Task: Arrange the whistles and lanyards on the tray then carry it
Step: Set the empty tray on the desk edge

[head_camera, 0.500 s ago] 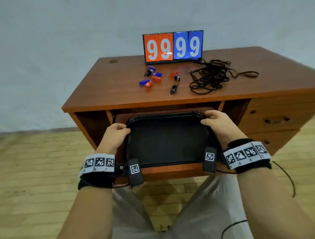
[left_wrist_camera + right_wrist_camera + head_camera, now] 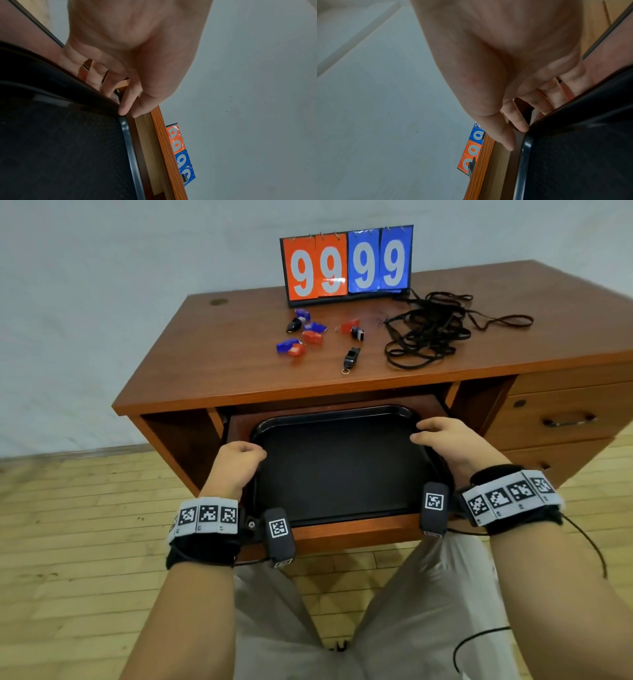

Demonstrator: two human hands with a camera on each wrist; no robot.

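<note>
A black tray (image 2: 329, 413) lies on a pull-out shelf (image 2: 352, 534) under the desktop. My left hand (image 2: 239, 463) grips its left rim and my right hand (image 2: 445, 440) grips its right rim. In the left wrist view the left hand (image 2: 126, 112) has its fingers curled down past the tray (image 2: 68, 148) edge. The right wrist view shows the right hand (image 2: 517, 135) likewise at the tray (image 2: 582, 162) corner. Several red, blue and black whistles (image 2: 303, 337) lie scattered on the desktop. A black whistle (image 2: 351, 357) lies apart, and a tangle of black lanyards (image 2: 428, 333) sits to their right.
A flip scoreboard (image 2: 346, 263) reading 99 99 stands at the back of the wooden desk (image 2: 222, 364). Drawers (image 2: 565, 419) fill the desk's right side. Wooden floor lies below, and my legs are under the shelf.
Both hands stay on the tray's side rims and the tray lies in the same place. My view has come a little closer to the desk.
</note>
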